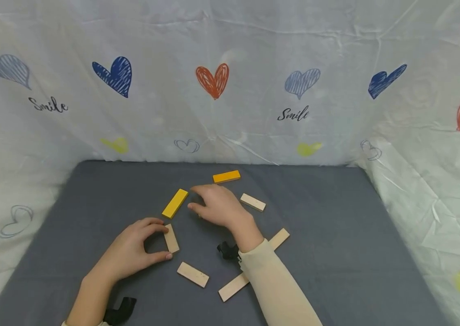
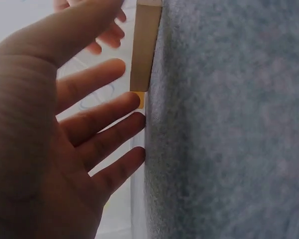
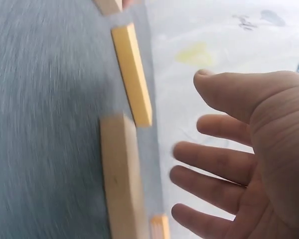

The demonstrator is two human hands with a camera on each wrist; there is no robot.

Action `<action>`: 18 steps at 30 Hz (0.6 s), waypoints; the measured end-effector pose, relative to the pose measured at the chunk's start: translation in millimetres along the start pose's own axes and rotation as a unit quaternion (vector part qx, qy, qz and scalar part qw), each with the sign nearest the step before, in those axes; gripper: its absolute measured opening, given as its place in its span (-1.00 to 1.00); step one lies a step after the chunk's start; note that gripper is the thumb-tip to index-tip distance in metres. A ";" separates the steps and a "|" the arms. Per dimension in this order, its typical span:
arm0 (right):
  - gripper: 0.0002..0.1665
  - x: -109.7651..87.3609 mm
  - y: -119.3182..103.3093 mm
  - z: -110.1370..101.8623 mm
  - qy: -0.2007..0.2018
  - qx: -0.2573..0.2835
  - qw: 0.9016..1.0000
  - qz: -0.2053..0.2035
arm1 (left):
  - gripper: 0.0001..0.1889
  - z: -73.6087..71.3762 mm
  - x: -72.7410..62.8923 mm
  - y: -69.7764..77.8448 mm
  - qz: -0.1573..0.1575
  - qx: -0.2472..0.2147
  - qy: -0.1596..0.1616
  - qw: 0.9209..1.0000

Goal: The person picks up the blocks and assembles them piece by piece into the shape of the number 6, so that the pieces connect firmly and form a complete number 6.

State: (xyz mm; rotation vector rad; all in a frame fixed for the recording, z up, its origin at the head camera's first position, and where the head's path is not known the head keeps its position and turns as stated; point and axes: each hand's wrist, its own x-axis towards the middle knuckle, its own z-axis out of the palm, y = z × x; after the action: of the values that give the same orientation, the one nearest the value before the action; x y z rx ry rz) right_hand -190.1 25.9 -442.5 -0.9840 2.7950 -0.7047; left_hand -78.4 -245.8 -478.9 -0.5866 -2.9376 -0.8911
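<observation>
My left hand (image 1: 134,249) is at a light wooden block (image 1: 171,238), its fingertips at the block's far end and its thumb by the near end. In the left wrist view its fingers (image 2: 107,109) are spread beside that block (image 2: 145,47). My right hand (image 1: 221,206) reaches over the middle of the table, fingers relaxed, holding nothing. The right wrist view shows a light wooden block (image 3: 119,174) beside its fingers, mostly hidden by the hand in the head view. A yellow block (image 1: 174,203) lies between the two hands.
An orange block (image 1: 226,176) and a light block (image 1: 253,202) lie beyond the right hand. Another light block (image 1: 193,274) lies near the front. Light wood (image 1: 234,287) shows on both sides of the right sleeve (image 1: 276,285). A grey cloth (image 1: 335,253) covers the table.
</observation>
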 end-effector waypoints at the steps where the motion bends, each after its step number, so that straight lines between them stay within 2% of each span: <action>1: -0.32 2.7 -2.8 2.9 0.001 0.007 1.000 0.000 | -0.36 0.3 -0.7 -0.6 0.003 0.002 0.002 1.000; 10: -0.16 25.6 -20.5 30.2 0.015 0.043 0.999 -0.009 | -0.39 4.4 -2.2 -4.4 0.025 0.037 0.030 0.999; 18: -0.06 27.4 -24.3 41.9 -0.001 0.054 0.999 0.004 | -0.37 12.0 -0.9 -9.3 0.050 0.042 0.061 0.996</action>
State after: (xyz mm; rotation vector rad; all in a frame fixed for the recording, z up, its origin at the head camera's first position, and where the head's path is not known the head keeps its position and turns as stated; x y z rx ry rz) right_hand -187.9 -24.1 -467.1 -0.9516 2.7243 -0.8438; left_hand -79.8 -246.8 -494.1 -0.6427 -2.7934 -0.7595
